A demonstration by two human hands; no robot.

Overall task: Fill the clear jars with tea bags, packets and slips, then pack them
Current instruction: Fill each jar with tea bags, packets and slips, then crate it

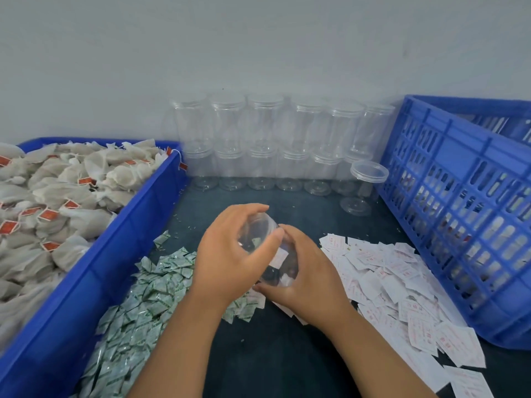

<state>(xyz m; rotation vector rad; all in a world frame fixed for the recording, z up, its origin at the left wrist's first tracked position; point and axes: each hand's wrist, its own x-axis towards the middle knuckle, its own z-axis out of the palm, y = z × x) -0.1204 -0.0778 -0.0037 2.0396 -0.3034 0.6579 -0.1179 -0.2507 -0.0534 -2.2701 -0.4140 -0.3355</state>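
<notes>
Between the two hands, jar (pixel 254 229): I am seeing it being held just above the dark table (pixel 287 354), tilted. A white slip (pixel 278 258) and what looks like a green packet (pixel 255 241) are showing through its wall.
Left hand (pixel 227 257): it is gripping the jar's far end from above, fingers (pixel 253 209) curling over the top and thumb pressing across the near side.
Right hand (pixel 307 274): it is wrapping the jar's near end from the right and below, fingers curling under it and the back of the hand facing my camera.
Long axis: it is running from the far end under the left hand, down toward me and slightly right into the right hand. I cannot tell whether a lid is sitting on either end.
Left of the jar: tea bags (pixel 71 196) with red tags are lying heaped in a blue bin (pixel 138 225), and green packets (pixel 149 294) are lying between that bin and the jar.
Right of the jar: white slips (pixel 388 282) are lying spread out, with a blue crate (pixel 459 225) standing beyond them.
Behind the jar: empty jars (pixel 258 139) are standing stacked in two tiers against the wall.
Coming move: I am judging that tea bags are what the jar is lacking, since none is showing inside. They are lying to its left, so the left hand is the nearer one, and the right hand would be taking the jar alone.
</notes>
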